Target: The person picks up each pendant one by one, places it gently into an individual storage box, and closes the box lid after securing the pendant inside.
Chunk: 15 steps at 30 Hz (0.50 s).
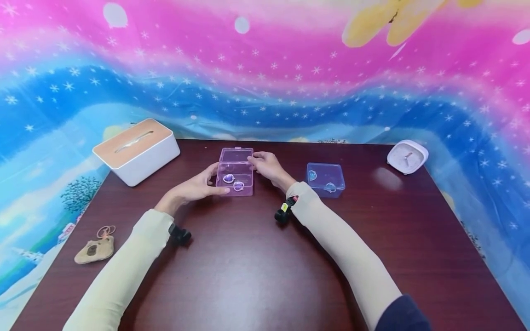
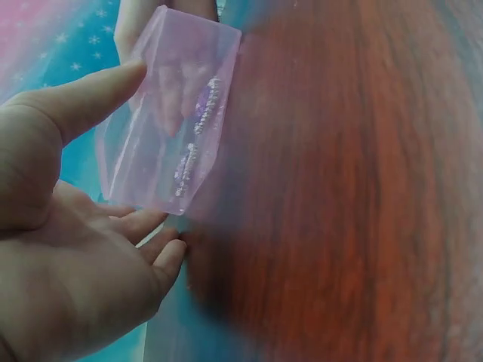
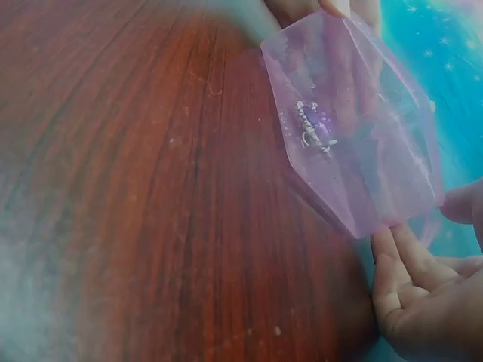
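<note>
A see-through pink plastic box stands on the table, its hinged lid raised at the back. Two purple gem ornaments with sparkling silvery rims lie inside, one a purple heart-like ornament, the other a rounder ornament. My left hand holds the box from its left side, thumb along the front and fingers behind. At the lid's right edge, my right hand pinches with thumb and fingers. The right wrist view shows this hand against the box's far end, some fingertips hidden behind it.
A see-through blue box with blue gem ornaments sits to the right. Farther right stands a white clock. At the back left is a white tissue box with a wood-look top; a beige keychain pouch lies near the left edge.
</note>
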Motion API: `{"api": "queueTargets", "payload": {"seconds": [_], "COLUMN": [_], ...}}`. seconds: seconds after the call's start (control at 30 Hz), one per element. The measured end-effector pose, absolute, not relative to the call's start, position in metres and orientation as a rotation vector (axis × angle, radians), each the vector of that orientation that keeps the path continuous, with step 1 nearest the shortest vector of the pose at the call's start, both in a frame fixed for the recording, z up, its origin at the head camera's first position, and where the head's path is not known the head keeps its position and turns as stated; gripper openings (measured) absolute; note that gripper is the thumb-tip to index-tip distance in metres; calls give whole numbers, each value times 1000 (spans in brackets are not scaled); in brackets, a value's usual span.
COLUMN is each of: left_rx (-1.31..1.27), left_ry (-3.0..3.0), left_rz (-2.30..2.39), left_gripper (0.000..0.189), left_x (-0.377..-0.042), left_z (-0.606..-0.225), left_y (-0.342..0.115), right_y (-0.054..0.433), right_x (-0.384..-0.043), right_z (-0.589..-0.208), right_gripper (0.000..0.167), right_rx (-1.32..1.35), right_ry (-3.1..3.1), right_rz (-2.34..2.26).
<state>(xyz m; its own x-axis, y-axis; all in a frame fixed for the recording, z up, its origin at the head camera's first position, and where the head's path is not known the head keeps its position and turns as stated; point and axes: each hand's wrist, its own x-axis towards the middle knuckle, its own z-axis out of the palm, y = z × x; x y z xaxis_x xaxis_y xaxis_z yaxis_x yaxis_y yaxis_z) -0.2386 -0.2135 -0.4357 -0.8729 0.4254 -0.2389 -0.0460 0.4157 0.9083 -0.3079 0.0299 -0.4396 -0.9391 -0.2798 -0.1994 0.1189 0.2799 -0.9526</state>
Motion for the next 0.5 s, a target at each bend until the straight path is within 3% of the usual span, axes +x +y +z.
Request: {"api": "queueTargets", "payload": {"seconds": [0.3,0.5], "left_rx": [378,388], "left_ry": [2249,2233], "left_rz": [1393,1375], "left_gripper": [95,97], "left_x": [-241,-238], "left_z": [-438,-436], "left_y": [-210,-212], "right_y": [32,31], "right_x": [-308,-307], "right_z": [-439,-437], "right_gripper": [55,42], "right_rx": [-188,-237], "right_ry": [2248,2264], "right_rz": [-1717,-1741]}}
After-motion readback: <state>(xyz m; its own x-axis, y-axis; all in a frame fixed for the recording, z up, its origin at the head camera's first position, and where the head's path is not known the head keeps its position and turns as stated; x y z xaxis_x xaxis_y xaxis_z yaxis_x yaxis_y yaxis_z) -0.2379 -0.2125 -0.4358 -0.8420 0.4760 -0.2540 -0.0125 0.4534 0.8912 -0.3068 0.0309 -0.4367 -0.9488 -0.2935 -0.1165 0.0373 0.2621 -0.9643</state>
